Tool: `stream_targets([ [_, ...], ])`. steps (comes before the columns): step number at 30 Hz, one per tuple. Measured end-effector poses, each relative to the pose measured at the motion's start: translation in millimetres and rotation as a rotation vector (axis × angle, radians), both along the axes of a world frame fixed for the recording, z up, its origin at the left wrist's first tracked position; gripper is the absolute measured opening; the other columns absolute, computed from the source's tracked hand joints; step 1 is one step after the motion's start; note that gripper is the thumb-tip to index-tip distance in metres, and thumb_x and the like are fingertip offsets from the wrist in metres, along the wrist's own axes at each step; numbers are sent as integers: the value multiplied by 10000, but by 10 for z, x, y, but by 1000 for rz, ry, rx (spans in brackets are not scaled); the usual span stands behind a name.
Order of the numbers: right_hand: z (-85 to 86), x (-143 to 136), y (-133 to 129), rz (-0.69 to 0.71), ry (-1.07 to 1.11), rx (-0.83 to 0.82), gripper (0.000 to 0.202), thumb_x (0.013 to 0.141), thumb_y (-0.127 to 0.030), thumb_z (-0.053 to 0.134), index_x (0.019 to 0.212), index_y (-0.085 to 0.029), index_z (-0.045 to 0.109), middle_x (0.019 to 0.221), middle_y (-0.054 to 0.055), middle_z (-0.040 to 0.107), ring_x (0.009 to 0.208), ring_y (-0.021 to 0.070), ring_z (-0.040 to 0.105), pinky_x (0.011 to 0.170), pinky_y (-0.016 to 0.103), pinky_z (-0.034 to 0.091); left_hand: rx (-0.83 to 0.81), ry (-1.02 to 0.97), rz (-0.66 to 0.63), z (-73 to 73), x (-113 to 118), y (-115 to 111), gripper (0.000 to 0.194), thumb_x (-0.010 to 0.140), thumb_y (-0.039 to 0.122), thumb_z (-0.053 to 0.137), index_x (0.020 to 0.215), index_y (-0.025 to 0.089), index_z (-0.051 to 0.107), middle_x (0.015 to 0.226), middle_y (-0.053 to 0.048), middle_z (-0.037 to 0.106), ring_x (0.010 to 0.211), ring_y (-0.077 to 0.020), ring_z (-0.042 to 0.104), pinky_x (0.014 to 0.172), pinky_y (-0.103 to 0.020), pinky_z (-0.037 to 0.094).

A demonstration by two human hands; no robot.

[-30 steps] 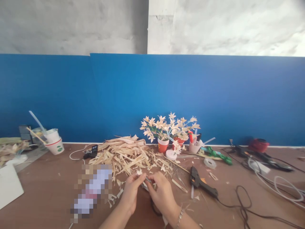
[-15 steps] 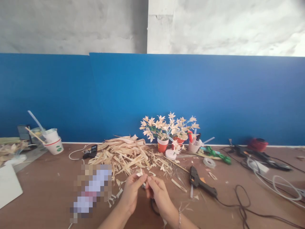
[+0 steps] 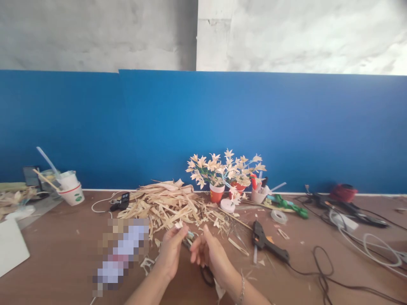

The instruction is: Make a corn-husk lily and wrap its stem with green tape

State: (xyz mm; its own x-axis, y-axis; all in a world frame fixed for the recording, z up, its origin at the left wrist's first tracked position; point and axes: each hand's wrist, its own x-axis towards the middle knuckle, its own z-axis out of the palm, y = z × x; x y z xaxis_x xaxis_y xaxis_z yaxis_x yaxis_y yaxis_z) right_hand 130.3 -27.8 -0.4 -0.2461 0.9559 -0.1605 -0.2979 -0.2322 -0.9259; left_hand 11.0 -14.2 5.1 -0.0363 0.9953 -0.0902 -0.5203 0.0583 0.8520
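My left hand (image 3: 171, 250) is closed, thumb against fingers, on a small pale flower piece (image 3: 179, 225) that shows above the fingertips. To its right, my right hand (image 3: 210, 254) has its thumb raised and its fingers apart and loosely curled, with nothing seen in it. Scissors with a dark handle (image 3: 206, 275) lie on the table below and between my hands, partly hidden by them. Just beyond my hands spreads a heap of dry, pale husk strips (image 3: 168, 203). Pale flowers (image 3: 214, 169) stand in a red and white cup (image 3: 216, 193) behind.
A black glue gun (image 3: 267, 243) with its cable lies right of my hands. Farther right are a tape roll (image 3: 279, 217), green stems (image 3: 292, 205) and tangled cables. White cups (image 3: 73, 195) stand at the left, near a white sheet (image 3: 12, 248). A blue partition (image 3: 203, 118) closes the back.
My hands have moved apart. The left has shifted slightly left with the flower piece, while the right has let go and its fingers have spread.
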Motion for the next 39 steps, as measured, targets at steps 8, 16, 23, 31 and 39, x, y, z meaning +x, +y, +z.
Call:
stream_targets([
  [8, 3, 3, -10, -64, -85, 146, 398, 650, -529, 644, 628, -140, 564, 499, -10, 564, 389, 39, 331, 403, 181, 193, -1, -38, -149, -46, -13, 16, 206, 675, 351, 677, 671, 148, 643, 611, 15, 557, 583, -111, 482, 580, -238, 387],
  [16, 20, 18, -8, -164, -149, 175, 356, 661, -487, 655, 595, -147, 574, 518, -10, 556, 435, 65, 385, 425, 195, 263, -9, 27, -202, -59, -1, -3, 181, 662, 317, 699, 667, 141, 657, 644, -1, 590, 618, -109, 493, 607, -221, 377],
  [23, 120, 119, 42, -63, 120, 38, 295, 611, -375, 728, 790, -145, 679, 596, 1, 590, 521, 105, 491, 532, 233, 391, -100, 40, -446, -77, -40, -21, 155, 657, 281, 713, 690, 138, 664, 661, -18, 628, 621, -103, 532, 622, -212, 374],
  [31, 16, 113, 67, -14, 254, -11, 225, 582, -290, 742, 562, -112, 606, 460, -20, 519, 424, 65, 415, 473, 209, 324, -5, 290, -515, -16, -12, -28, 187, 643, 301, 702, 668, 116, 689, 657, -42, 666, 623, -127, 537, 633, -235, 376],
  [39, -116, 41, 82, -309, -105, 126, 295, 568, -360, 719, 513, -159, 509, 462, -43, 470, 438, 78, 382, 463, 223, 291, 124, 595, -327, -136, 28, 15, 195, 639, 329, 661, 598, 138, 659, 606, -31, 659, 620, -178, 562, 622, -259, 399],
])
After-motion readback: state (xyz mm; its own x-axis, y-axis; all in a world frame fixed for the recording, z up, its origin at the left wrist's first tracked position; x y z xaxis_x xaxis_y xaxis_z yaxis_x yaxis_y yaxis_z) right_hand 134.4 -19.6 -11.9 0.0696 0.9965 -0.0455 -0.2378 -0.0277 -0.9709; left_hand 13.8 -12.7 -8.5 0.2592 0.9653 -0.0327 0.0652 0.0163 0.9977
